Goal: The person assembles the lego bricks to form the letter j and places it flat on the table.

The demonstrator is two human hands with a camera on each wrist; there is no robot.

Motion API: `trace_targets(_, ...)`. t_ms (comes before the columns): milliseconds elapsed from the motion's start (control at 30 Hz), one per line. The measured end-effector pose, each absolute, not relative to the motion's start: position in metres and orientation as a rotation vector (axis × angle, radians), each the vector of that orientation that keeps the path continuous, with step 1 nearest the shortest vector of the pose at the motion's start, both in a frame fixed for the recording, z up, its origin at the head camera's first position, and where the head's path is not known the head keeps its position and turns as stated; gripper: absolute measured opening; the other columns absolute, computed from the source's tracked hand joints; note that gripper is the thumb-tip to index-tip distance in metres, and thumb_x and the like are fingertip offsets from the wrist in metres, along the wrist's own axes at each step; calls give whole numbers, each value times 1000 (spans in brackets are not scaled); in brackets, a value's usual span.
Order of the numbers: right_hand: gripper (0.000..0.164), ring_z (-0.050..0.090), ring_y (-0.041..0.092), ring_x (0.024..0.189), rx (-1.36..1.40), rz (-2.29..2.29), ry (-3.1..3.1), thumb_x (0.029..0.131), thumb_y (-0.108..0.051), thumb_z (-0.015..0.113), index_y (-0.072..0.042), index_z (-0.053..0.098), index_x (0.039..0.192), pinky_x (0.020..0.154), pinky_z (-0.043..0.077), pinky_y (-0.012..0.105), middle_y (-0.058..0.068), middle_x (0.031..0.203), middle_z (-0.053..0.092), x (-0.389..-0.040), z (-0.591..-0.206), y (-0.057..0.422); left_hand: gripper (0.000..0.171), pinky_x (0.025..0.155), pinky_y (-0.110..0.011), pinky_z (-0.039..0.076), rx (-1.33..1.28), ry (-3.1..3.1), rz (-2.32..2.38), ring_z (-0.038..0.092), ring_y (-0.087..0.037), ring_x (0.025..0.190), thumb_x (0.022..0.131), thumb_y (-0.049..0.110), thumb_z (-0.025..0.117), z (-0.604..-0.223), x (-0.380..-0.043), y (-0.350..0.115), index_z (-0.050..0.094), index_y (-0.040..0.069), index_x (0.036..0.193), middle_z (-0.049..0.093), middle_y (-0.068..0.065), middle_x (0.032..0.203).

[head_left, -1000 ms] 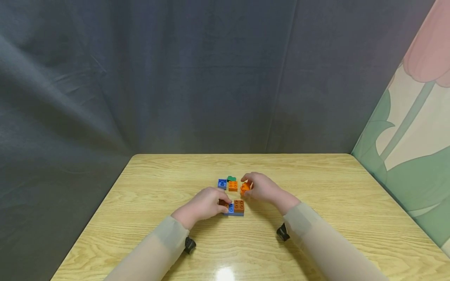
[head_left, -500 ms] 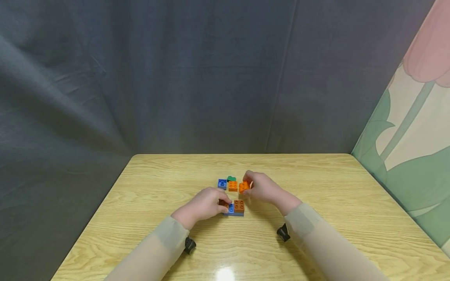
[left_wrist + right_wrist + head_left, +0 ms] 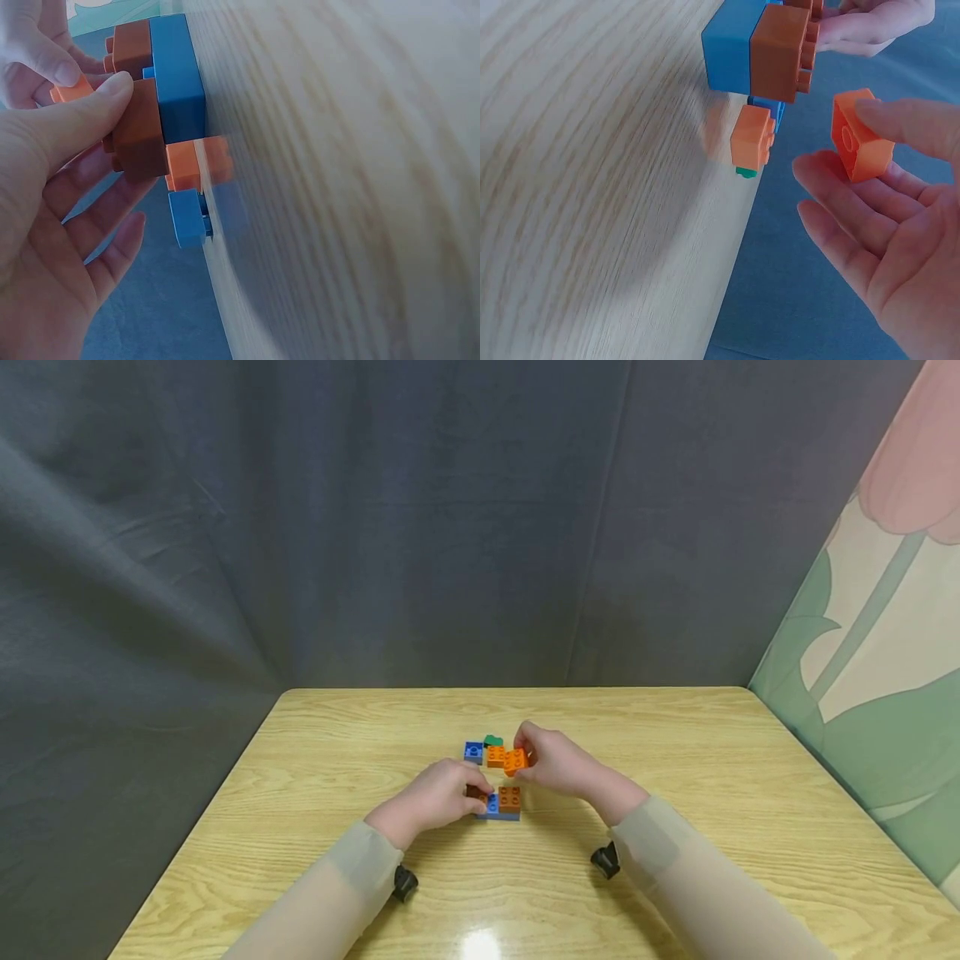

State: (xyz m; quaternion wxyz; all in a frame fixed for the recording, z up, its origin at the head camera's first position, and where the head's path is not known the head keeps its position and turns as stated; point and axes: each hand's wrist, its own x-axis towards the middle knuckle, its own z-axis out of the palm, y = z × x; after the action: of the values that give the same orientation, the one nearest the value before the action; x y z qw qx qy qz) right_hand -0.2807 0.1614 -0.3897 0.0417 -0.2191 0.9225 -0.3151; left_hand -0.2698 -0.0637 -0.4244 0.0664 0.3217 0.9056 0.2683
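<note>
In the head view a long blue building block (image 3: 492, 814) lies on the table with a brown block (image 3: 510, 798) on its right end. A second brown block (image 3: 141, 127) is on its left end, pinched between the thumb and fingers of my left hand (image 3: 438, 793). My right hand (image 3: 558, 763) pinches an orange block (image 3: 515, 762) above the table, behind the blue and brown stack. That orange block is tilted, and its hollow underside shows in the right wrist view (image 3: 861, 136). The left hand partly hides its brown block in the head view.
Behind the stack lie another orange block (image 3: 496, 756), a small blue block (image 3: 473, 752) with its hollow side up, and a green piece (image 3: 492, 741). The wooden table (image 3: 360, 735) ends at a dark curtain (image 3: 450, 527). A flower-patterned surface (image 3: 885, 635) stands at the right.
The right hand's orange block has moved slightly left and turned, so its studs now show toward the head camera. The left hand has stayed on the brown block.
</note>
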Motion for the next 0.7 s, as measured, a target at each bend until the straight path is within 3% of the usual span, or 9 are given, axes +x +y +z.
trace_targets(500, 30, 58, 18, 86, -710, -967, 2663, 87, -7, 77, -11, 51, 102, 81, 50, 39, 0, 92, 61, -274, -394, 163, 21, 86, -29, 50, 971, 2751, 786, 60, -7, 94, 88, 20, 77, -425, -270, -64, 77, 17, 109, 65, 13, 102)
trace_targets(700, 29, 61, 17, 87, -786, -1005, 2585, 88, -6, 75, -9, 49, 102, 78, 49, 38, 1, 88, 61, -273, -401, 165, 20, 83, -26, 50, 977, 2735, 804, 59, -5, 90, 88, 18, 77, -426, -270, -64, 77, 16, 108, 64, 14, 99)
